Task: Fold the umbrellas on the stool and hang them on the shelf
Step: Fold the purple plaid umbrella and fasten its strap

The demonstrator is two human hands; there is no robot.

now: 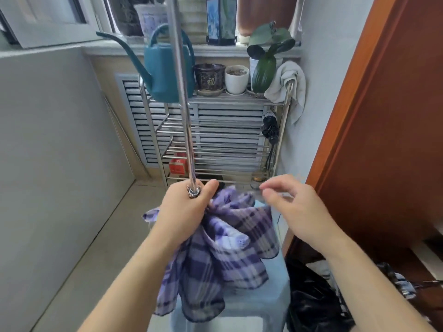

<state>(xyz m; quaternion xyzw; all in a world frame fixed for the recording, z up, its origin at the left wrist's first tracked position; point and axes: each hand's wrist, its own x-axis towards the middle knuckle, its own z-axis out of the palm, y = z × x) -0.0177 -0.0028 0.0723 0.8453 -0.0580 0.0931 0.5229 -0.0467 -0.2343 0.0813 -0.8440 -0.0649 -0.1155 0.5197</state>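
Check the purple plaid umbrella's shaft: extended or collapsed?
Extended. The purple plaid umbrella's bare silver metal shaft runs up out of frame from the left hand, which grips the bunched canopy's top; canopy hangs loose, unwrapped.

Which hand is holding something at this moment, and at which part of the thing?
The left hand grips the purple plaid umbrella around its gathered canopy, where the metal shaft comes out. The right hand holds nothing.
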